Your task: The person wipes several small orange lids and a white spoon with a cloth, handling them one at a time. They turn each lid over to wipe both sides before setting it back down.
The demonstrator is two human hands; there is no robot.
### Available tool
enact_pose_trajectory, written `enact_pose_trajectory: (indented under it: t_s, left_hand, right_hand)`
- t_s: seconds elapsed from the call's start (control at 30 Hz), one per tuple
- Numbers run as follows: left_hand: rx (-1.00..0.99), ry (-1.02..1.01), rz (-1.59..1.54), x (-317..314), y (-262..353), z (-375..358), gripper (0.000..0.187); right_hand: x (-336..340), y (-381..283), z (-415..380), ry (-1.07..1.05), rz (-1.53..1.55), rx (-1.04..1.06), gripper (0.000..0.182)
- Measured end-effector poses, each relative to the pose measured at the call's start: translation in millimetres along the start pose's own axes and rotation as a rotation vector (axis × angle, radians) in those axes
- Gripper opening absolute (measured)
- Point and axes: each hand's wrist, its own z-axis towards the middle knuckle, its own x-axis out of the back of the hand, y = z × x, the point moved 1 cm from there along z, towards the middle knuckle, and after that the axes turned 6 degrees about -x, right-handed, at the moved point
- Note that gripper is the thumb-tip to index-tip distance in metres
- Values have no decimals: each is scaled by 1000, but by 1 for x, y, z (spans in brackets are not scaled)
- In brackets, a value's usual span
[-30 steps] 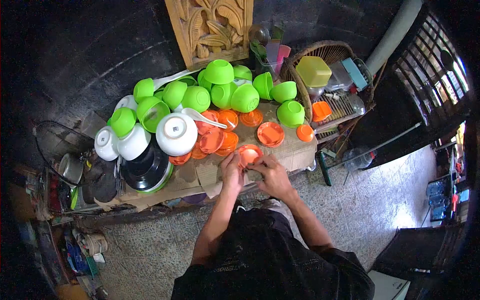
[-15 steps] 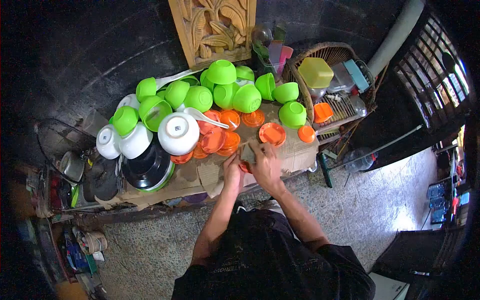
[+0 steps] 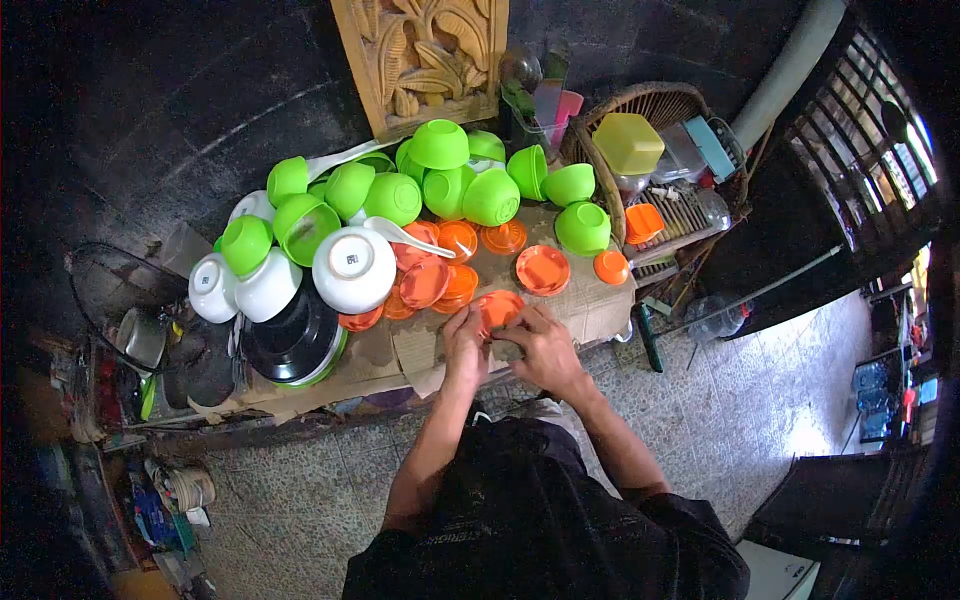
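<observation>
An orange saucer is held at the table's front edge, its upper face in view. My left hand is closed on its left side. My right hand curls at the saucer's near right edge, thumb and fingers closed on the rim. Just beyond lie more orange saucers, several of them overlapping. To the right rest another orange saucer and a small orange dish. The cardboard lies under these things.
Green bowls are heaped upside down or tilted at the back. A large white bowl with a white spoon beside it, and a black basin, stand at left. A wicker rack holds containers at right. Carved wood leans behind.
The orange saucer now shows its face toward me, where a greyish piece and my right hand covered it before. My right hand has shifted right and nearer to me.
</observation>
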Motion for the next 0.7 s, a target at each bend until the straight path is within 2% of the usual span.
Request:
enact_pose_trajectory:
  t_s: [0.1, 0.2, 0.27, 0.33, 0.43, 0.53, 0.6, 0.7]
  left_hand:
    - [-18, -4, -26, -4, 0, 0, 32]
    - [7, -29, -27, -12, 7, -2, 32]
    - [12, -30, -5, 7, -6, 8, 32]
    - [18, -34, 18, 7, -8, 10, 31]
    - [4, 2, -3, 11, -13, 13, 30]
    - [44, -62, 31, 14, -8, 10, 31]
    - [41, 93, 33, -2, 5, -2, 30]
    - [-12, 63, -59, -6, 6, -2, 29]
  right_hand:
    - [1, 7, -1, 39, -16, -7, 48]
    - [-7, 18, 2, 111, -16, -55, 49]
    - [-12, 23, 7, 149, -18, -85, 49]
    - [-15, 21, 14, 208, -78, -144, 58]
    - [-20, 7, 20, 246, -49, -182, 59]
    - [-37, 1, 23, 239, -42, -153, 60]
    - [-36, -8, 20, 206, -24, -161, 59]
    - [-28, -14, 18, 161, 57, -108, 63]
